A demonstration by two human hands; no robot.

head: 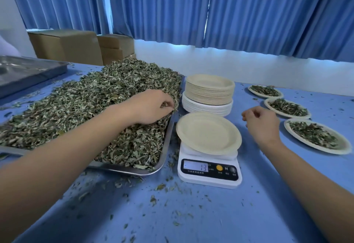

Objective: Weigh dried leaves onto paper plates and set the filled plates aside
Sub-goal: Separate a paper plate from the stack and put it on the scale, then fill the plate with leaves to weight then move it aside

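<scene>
A big heap of dried leaves (92, 105) fills a steel tray (164, 147) on the left. My left hand (151, 106) lies on the heap's right side, its fingers curled round a bunch of leaves. An unfilled paper plate (208, 133) sits on the white scale (209, 173), whose display reads 13. My right hand (262, 122) hovers to the right of that plate with loosely curled fingers and holds nothing. Three filled plates lie in a row at the right: near (316, 136), middle (287, 107), far (265, 91).
A stack of paper plates (208, 93) stands behind the scale. A second steel tray (26, 72) is at the far left. Cardboard boxes (76, 45) and blue curtains are behind. Leaf bits litter the blue table cover (191, 214).
</scene>
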